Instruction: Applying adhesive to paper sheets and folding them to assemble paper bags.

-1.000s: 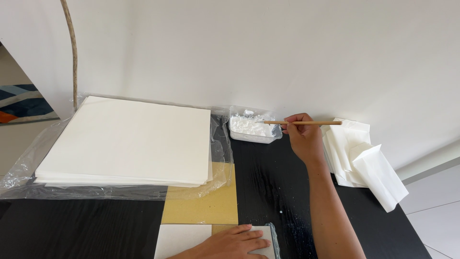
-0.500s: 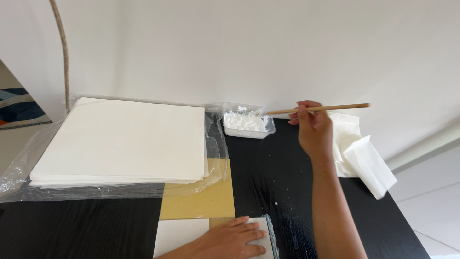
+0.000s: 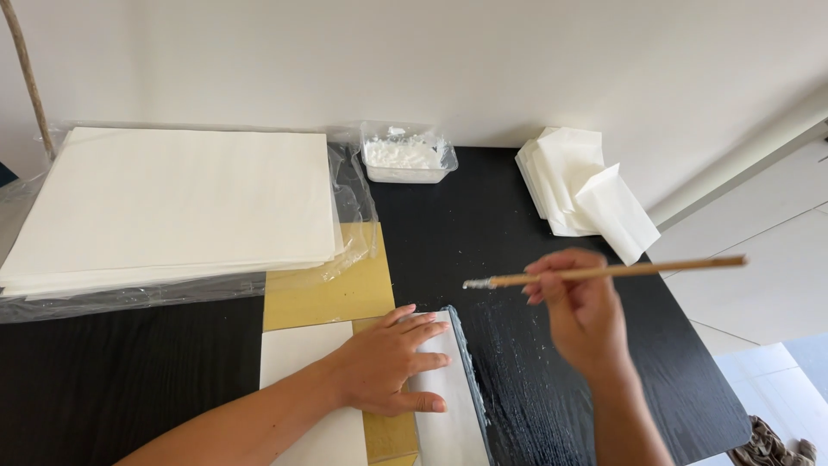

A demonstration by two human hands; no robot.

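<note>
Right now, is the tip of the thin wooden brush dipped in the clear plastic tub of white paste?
No, the right hand holds the thin wooden brush above the black table, apart from the clear plastic tub.

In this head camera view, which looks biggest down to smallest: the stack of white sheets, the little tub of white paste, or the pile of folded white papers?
1. Stack of white sheets, by far the largest.
2. Pile of folded white papers.
3. Tub of white paste, looks a little smaller than the pile.
</note>
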